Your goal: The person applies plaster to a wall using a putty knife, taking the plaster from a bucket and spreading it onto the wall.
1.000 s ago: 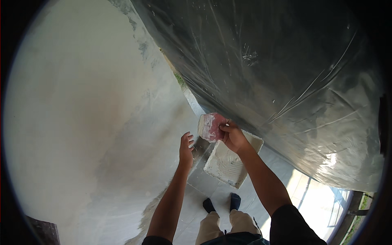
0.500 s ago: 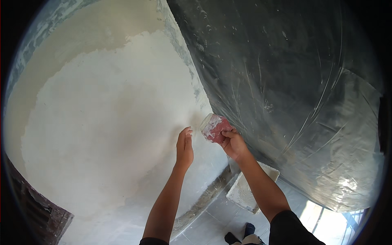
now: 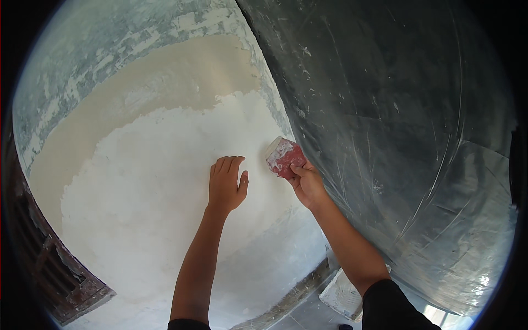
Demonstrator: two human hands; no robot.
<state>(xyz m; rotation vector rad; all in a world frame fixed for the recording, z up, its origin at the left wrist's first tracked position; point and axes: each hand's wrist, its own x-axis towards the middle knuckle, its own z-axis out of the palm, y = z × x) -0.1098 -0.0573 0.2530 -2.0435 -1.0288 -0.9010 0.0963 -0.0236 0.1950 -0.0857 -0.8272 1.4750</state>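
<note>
My right hand (image 3: 309, 186) grips a red putty spreader (image 3: 291, 165), thumb on its face. White paste smears the spreader, and its pale front edge points up and left, close to the wall. Whether that edge touches the wall, I cannot tell. Left of it, my left hand (image 3: 224, 186) is open and empty, its fingers stretched upward and its thumb apart, in front of the white plaster. The wall (image 3: 159, 181) carries a broad white coat, with a beige band around its top and left and a patchy grey-green surface above.
Dark plastic sheeting (image 3: 385, 110) hangs along the wall's right edge. Below my right forearm, a paste-stained tray (image 3: 342, 297) sits on the grey tiled floor (image 3: 308, 316). A brown slatted frame (image 3: 55, 264) borders the wall at lower left.
The view has shifted up, showing more upper wall. My left hand has moved left and turned its back into view, fingers spread more. My right hand still holds the spreader, slightly higher in view.
</note>
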